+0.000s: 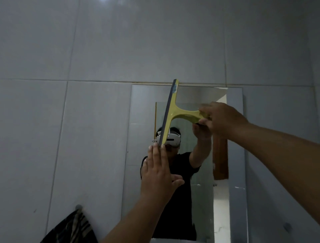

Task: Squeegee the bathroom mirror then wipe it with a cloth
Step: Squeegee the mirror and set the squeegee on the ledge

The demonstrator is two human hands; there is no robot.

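Right hand (223, 119): arm stretched up, grip closed tight around the squeegee (174, 111) handle.
Left hand (158, 171): flat, fingers straight up, grip wide, holding nothing; fingertips touch the blade's low end.
Squeegee: yellow, blade tilted, on the mirror (235, 156) near its top.
Cloth (72, 229): striped, hangs low left on the wall.

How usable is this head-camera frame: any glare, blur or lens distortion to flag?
Head view: dim, bluish lighting overall; a faint glare patch at the top of the tiled wall; wide-angle bending shows in the tilted mirror edges; the right hand on the yellow squeegee handle is slightly motion-blurred, while the open left hand is fairly sharp; a bright strip reflects low in the mirror.
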